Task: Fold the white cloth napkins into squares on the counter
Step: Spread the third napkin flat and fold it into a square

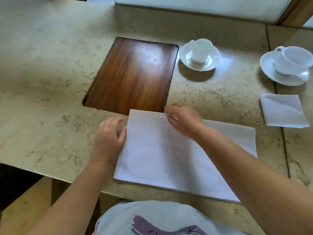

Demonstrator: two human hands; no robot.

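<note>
A large white cloth napkin (162,156) lies flat on the beige stone counter (50,92), near its front edge, with a layer folded over and a lower layer showing at the right. My left hand (108,138) rests at the napkin's left edge, thumb touching the cloth, fingers loosely curled. My right hand (183,120) presses flat on the napkin's far edge, fingers spread. A second white napkin (284,111), folded into a small square, sits on the counter at the right.
A dark wooden panel (133,73) is set into the counter just beyond the napkin. Two white cups on saucers stand behind: one (200,54) at centre right, one (288,65) at the far right. The counter's front edge runs below the napkin.
</note>
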